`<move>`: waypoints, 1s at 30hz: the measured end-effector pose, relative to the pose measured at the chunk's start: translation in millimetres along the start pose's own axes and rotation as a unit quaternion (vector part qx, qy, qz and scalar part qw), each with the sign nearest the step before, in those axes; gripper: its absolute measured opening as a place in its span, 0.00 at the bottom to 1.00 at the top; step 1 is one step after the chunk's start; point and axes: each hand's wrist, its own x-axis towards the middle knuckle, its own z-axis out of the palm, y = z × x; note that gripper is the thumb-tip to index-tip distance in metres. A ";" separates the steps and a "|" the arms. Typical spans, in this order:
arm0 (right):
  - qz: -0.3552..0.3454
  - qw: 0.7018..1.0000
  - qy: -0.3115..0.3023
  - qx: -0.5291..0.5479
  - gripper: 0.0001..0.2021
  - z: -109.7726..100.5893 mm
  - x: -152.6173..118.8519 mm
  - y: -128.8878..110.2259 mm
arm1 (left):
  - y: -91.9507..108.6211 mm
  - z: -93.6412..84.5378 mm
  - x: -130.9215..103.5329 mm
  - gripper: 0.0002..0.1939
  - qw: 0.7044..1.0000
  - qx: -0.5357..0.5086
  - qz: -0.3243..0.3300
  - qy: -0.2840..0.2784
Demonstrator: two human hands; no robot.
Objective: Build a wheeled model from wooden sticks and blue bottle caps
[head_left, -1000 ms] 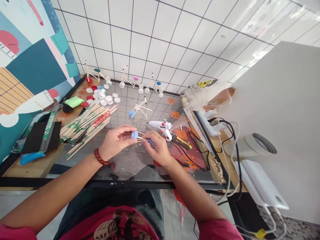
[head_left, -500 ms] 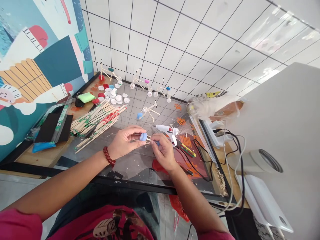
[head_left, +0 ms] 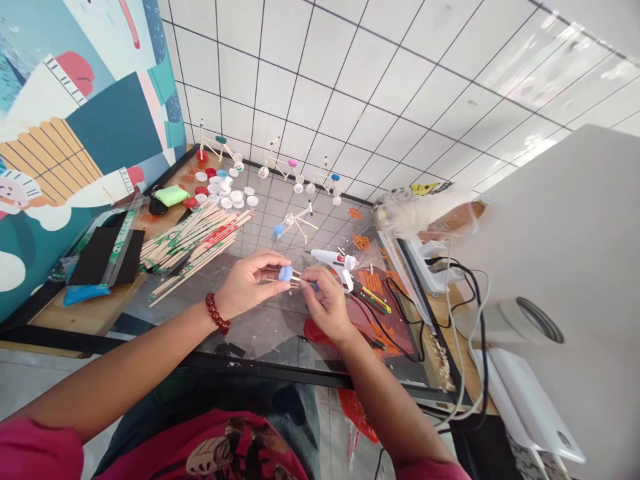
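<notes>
Between my two hands, above the desk, is a small piece made of thin wooden sticks and a light blue bottle cap (head_left: pixel 285 273). My left hand (head_left: pixel 253 279) pinches it at the cap, thumb and fingers on either side. The fingers of my right hand (head_left: pixel 324 297) close around the stick end, where another bit of blue shows, mostly covered. A white glue gun (head_left: pixel 334 259) lies just beyond my right hand. Farther back, a small stick-and-cap model (head_left: pixel 296 221) with a blue cap rests on the desk.
Wooden sticks (head_left: pixel 197 243) lie piled at the left, with loose bottle caps (head_left: pixel 235 197) behind them. Several finished-looking stick models (head_left: pixel 283 168) stand along the tiled wall. A yellow cutter (head_left: pixel 376 301), black cables (head_left: pixel 400 293) and a power strip (head_left: pixel 430 263) are on the right.
Both hands keep nearly the same place and grip. The view has shifted very slightly; nothing else has visibly moved.
</notes>
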 end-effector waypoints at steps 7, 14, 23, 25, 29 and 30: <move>0.016 1.000 -0.008 -0.005 0.06 -1.7 0.2 -1.4 | 1.4 -0.5 0.2 0.17 1.000 0.011 -0.015 -0.007; 0.030 0.999 -0.034 -0.023 0.14 -2.5 -0.3 0.3 | 7.0 -14.1 4.3 0.20 0.991 0.065 -0.113 -0.022; 0.040 0.983 -0.148 -0.096 0.25 1.3 -6.4 4.4 | 13.7 -37.0 6.8 0.18 0.942 0.274 -0.153 -0.117; 0.039 0.980 -0.163 -0.108 0.27 0.8 -6.9 5.1 | 13.6 -39.2 4.9 0.17 0.929 0.318 -0.137 -0.127; 0.042 0.976 -0.186 -0.109 0.31 -1.0 -6.1 4.5 | 12.6 -43.1 1.6 0.21 0.910 0.361 -0.106 -0.175; 0.041 0.975 -0.190 -0.108 0.32 -2.0 -5.5 3.8 | 12.1 -43.9 1.1 0.23 0.907 0.364 -0.101 -0.188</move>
